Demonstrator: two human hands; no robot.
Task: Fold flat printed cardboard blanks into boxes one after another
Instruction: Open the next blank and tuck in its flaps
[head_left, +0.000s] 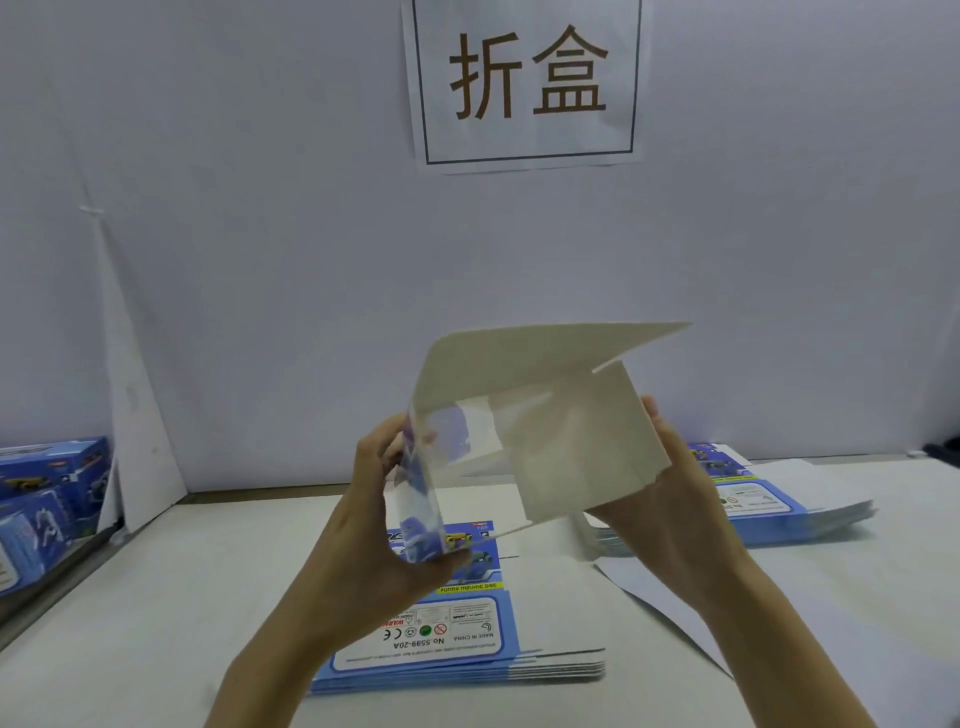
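I hold a partly folded cardboard blank (571, 415) up in the air above the table, its plain white inside facing me and a clear window panel at its left side. My left hand (395, 514) grips the left edge by the window panel, thumb and fingers curled round it. My right hand (670, 488) supports the right panel from behind, fingers on its edge. A top flap sticks out to the upper right. Under my hands lies a stack of flat blue printed blanks (467, 644).
A second, fanned pile of flat blanks (779, 509) lies at the right on the white table (156, 597). Finished blue boxes (47, 499) stand at the far left. A white partition with a printed sign (527, 83) closes the back.
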